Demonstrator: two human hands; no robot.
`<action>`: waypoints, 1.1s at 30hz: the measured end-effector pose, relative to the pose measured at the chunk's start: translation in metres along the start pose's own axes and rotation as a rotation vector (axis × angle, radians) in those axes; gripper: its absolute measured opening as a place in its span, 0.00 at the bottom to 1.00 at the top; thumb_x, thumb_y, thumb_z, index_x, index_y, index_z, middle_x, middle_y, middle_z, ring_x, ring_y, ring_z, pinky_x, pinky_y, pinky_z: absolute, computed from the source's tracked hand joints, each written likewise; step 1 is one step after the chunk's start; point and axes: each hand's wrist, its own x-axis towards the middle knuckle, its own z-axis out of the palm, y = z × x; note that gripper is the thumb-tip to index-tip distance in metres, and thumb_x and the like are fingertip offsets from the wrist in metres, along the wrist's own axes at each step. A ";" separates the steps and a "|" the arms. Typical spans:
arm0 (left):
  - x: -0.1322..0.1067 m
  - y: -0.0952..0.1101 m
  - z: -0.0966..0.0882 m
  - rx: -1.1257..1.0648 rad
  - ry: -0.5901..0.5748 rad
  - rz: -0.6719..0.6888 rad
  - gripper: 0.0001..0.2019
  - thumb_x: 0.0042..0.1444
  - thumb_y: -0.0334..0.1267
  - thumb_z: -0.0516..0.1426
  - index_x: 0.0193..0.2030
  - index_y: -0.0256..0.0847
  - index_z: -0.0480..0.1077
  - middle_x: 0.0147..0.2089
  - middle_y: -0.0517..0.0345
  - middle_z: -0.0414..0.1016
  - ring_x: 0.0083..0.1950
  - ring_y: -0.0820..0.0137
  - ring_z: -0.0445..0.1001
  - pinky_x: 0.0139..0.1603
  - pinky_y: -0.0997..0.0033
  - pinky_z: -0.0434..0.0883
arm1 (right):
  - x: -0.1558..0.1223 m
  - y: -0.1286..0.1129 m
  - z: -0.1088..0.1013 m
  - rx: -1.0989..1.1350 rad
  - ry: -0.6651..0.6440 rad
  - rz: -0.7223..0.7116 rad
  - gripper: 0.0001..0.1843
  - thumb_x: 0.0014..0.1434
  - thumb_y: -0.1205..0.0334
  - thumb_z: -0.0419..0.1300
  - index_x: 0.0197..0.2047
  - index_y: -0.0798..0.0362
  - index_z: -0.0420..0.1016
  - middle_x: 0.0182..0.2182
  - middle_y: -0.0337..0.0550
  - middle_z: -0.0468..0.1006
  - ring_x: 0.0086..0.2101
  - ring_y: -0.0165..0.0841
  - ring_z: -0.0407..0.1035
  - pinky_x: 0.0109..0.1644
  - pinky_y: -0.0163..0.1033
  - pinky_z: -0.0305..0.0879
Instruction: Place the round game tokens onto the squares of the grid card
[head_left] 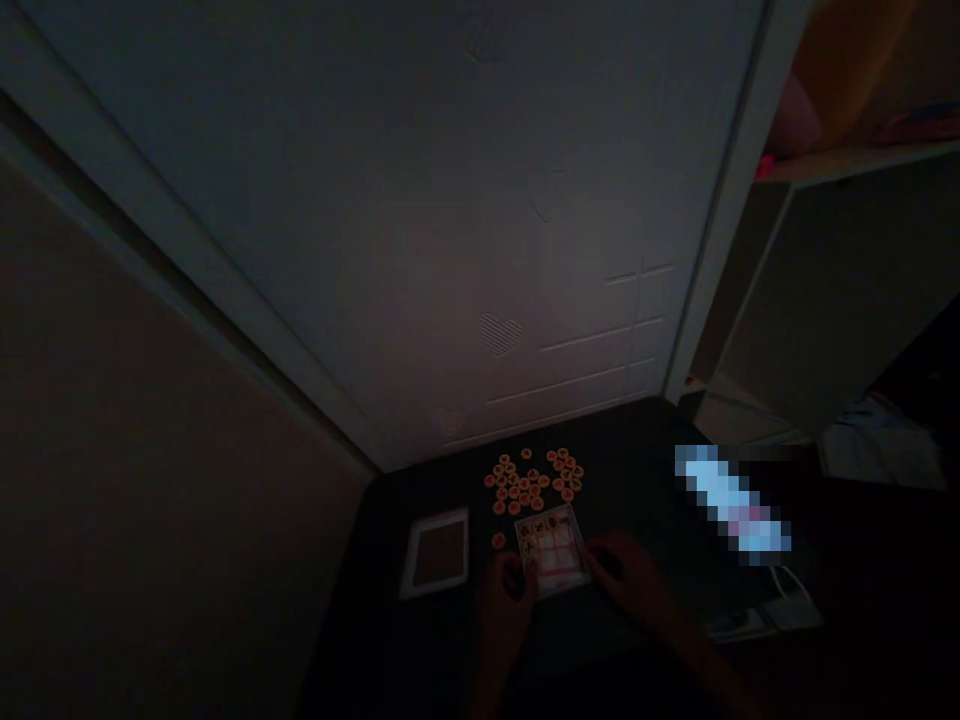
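The scene is very dark. A small card with a pink and white grid (553, 550) lies on the dark floor. My left hand (504, 590) holds its left edge, fingers curled. My right hand (626, 572) grips its right edge, fingers closed on it. Just beyond the card lie several small round orange tokens (532, 480), scattered in a loose heap. One single token (499, 541) sits apart, near the card's left side.
A white-framed flat box or tray (439, 552) lies left of the card. A white door (480, 250) stands right behind the tokens. A shelf unit (825, 300) is at the right, with papers (765, 620) on the floor below and a blurred-out bright patch (731, 500).
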 end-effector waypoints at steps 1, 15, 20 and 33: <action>0.000 -0.001 0.001 0.007 0.006 0.006 0.15 0.56 0.53 0.59 0.36 0.43 0.72 0.30 0.59 0.73 0.31 0.67 0.71 0.34 0.69 0.67 | 0.000 0.000 0.000 -0.004 0.004 0.003 0.11 0.65 0.54 0.58 0.43 0.48 0.80 0.38 0.46 0.82 0.39 0.39 0.75 0.46 0.43 0.72; -0.003 0.000 0.003 0.052 0.012 0.027 0.14 0.60 0.53 0.55 0.37 0.44 0.70 0.31 0.59 0.73 0.32 0.67 0.71 0.36 0.69 0.66 | 0.001 -0.001 -0.002 0.005 0.038 -0.019 0.10 0.64 0.55 0.59 0.41 0.48 0.80 0.37 0.45 0.82 0.38 0.38 0.76 0.44 0.42 0.72; 0.000 0.007 0.005 0.070 0.038 -0.020 0.18 0.55 0.57 0.59 0.34 0.44 0.68 0.31 0.58 0.73 0.33 0.64 0.73 0.36 0.67 0.67 | 0.002 -0.001 -0.002 0.017 0.035 -0.017 0.10 0.64 0.54 0.59 0.41 0.48 0.80 0.36 0.44 0.82 0.37 0.38 0.76 0.43 0.41 0.72; -0.002 0.008 0.007 0.102 0.024 0.005 0.15 0.59 0.54 0.56 0.36 0.43 0.67 0.34 0.56 0.75 0.35 0.63 0.74 0.38 0.66 0.68 | 0.001 0.001 -0.001 0.024 0.007 0.034 0.12 0.65 0.53 0.58 0.42 0.49 0.80 0.38 0.46 0.82 0.39 0.39 0.76 0.46 0.43 0.72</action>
